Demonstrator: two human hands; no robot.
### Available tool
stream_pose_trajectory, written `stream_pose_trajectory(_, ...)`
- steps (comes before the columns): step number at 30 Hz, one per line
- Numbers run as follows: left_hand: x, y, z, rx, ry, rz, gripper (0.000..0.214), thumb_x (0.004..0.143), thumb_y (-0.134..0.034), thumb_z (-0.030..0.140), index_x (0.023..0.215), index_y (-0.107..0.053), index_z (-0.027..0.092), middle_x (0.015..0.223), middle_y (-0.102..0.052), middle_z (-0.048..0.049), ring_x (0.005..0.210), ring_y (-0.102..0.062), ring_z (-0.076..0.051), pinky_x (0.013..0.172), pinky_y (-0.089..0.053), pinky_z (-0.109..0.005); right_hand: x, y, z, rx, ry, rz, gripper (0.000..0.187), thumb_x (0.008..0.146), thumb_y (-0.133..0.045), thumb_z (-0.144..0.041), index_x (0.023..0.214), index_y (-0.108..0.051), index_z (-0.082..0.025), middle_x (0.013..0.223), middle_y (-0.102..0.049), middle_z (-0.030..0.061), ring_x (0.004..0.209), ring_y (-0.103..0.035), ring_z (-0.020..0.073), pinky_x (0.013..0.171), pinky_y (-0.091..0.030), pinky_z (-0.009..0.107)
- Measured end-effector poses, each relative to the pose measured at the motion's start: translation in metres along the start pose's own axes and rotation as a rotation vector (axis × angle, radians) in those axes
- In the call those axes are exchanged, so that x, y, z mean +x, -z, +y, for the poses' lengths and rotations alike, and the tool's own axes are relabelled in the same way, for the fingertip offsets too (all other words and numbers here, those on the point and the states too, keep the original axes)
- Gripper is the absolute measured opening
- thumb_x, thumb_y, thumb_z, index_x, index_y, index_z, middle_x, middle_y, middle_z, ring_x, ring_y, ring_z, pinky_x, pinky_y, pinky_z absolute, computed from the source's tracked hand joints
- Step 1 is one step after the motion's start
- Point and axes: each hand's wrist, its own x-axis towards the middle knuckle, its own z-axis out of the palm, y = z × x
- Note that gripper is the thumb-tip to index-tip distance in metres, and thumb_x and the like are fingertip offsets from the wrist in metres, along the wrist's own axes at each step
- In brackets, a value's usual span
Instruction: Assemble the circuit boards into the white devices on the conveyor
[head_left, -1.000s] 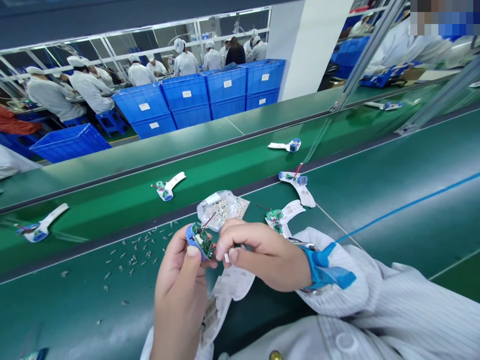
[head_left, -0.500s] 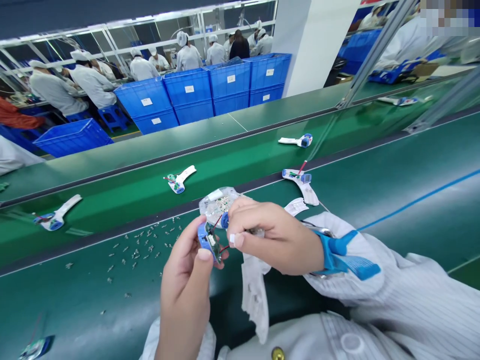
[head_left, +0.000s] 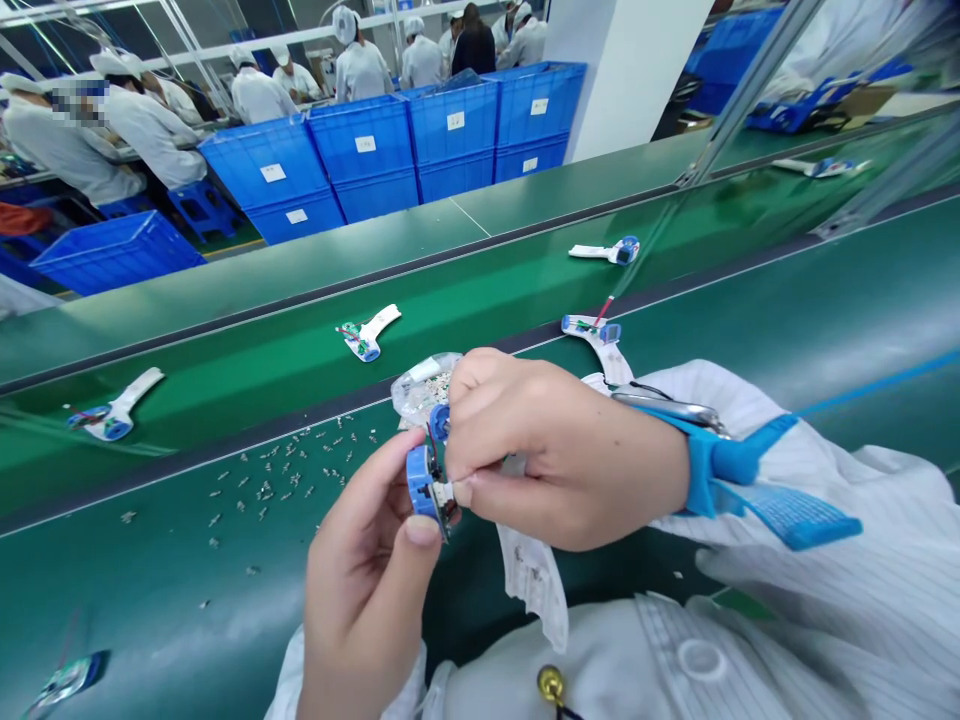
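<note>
While pinched in the left hand (head_left: 367, 590), a blue-capped circuit board (head_left: 421, 484) against the right hand's fingertips (head_left: 463, 490).

Stacked blue plastic crates (head_left: 453, 140) beyond metal-framed glass screen (head_left: 750, 85); white pillar (head_left: 630, 70); co-workers in white smocks (head_left: 360, 70) at far bench.

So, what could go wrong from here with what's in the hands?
The thin red wire between the blue housing in the left hand and the small blue part by the right hand could get pinched or tugged loose. The loose metal bits scattered on the belt just beside the hands might also get brushed out of place.
</note>
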Motion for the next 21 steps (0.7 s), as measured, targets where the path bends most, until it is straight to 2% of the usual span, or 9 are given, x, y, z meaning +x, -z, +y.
stream_pose_trajectory(3,0.001,0.007,0.0,0.11,-0.069,-0.09,0.031,0.088,-0.057,0.033,0.118,-0.062,0.037,0.111,-0.068,-0.0011,0.092,-0.066,-0.02,0.073,-0.054,-0.026,0.004,0.004,-0.002,-0.053,-0.009,-0.078,0.029,0.075,-0.045,-0.008,0.049,-0.05,-0.019,0.046,-0.049,-0.0023,0.055,-0.036,0.0117,0.068,-0.033,0.031)
stream_pose_trajectory(6,0.002,0.012,0.001,0.363,-0.211,-0.179,0.035,0.093,-0.048,0.031,0.126,-0.053,0.04,0.118,-0.063,0.0003,0.097,-0.062,-0.017,0.074,-0.051,-0.023,0.008,0.008,-0.006,-0.099,-0.025,-0.148,0.031,0.074,-0.048,-0.007,0.046,-0.046,-0.019,0.045,-0.044,-0.0025,0.054,-0.03,0.0118,0.067,-0.033,0.03)
stream_pose_trajectory(9,0.001,0.01,-0.001,0.605,-0.364,-0.172,0.042,0.095,-0.041,0.033,0.137,-0.038,0.037,0.124,-0.056,-0.0033,0.105,-0.059,-0.019,0.08,-0.05,-0.025,0.009,0.007,-0.009,-0.113,-0.075,-0.181,0.034,0.073,-0.053,-0.006,0.043,-0.045,-0.018,0.044,-0.041,-0.0028,0.053,-0.028,0.0112,0.064,-0.034,0.028)
stream_pose_trajectory(12,0.0,0.007,-0.005,0.752,-0.483,-0.165,0.056,0.092,-0.047,0.032,0.142,-0.023,0.028,0.119,-0.054,-0.0087,0.094,-0.063,-0.018,0.071,-0.052,-0.025,0.008,0.004,-0.01,-0.058,-0.139,-0.17,0.03,0.072,-0.057,-0.006,0.044,-0.052,-0.017,0.044,-0.047,-0.0028,0.054,-0.037,0.0102,0.064,-0.037,0.027)
stream_pose_trajectory(17,0.002,0.001,-0.013,0.854,-0.618,-0.063,0.062,0.085,-0.051,0.021,0.139,-0.021,0.018,0.105,-0.053,-0.0081,0.076,-0.063,-0.015,0.061,-0.05,-0.025,0.005,-0.005,-0.008,0.236,-0.328,-0.031,0.021,0.069,-0.057,-0.002,0.056,-0.065,-0.015,0.052,-0.061,-0.004,0.059,-0.055,0.0092,0.061,-0.043,0.022)
stream_pose_trajectory(19,0.002,-0.003,-0.015,0.886,-0.584,0.018,0.059,0.084,-0.05,0.021,0.137,-0.023,0.017,0.104,-0.052,-0.0085,0.075,-0.062,-0.016,0.059,-0.049,-0.027,0.006,-0.009,-0.007,0.377,-0.449,0.006,0.019,0.07,-0.056,-0.002,0.06,-0.066,-0.014,0.055,-0.064,-0.0048,0.056,-0.058,0.0075,0.055,-0.044,0.019)
stream_pose_trajectory(21,0.001,-0.007,-0.016,0.935,-0.487,0.109,0.054,0.085,-0.047,0.025,0.134,-0.025,0.017,0.105,-0.051,-0.0105,0.074,-0.061,-0.018,0.057,-0.049,-0.029,0.006,-0.015,-0.006,0.447,-0.524,0.055,0.018,0.07,-0.056,-0.002,0.06,-0.066,-0.014,0.056,-0.064,-0.005,0.055,-0.058,0.0065,0.053,-0.044,0.018)
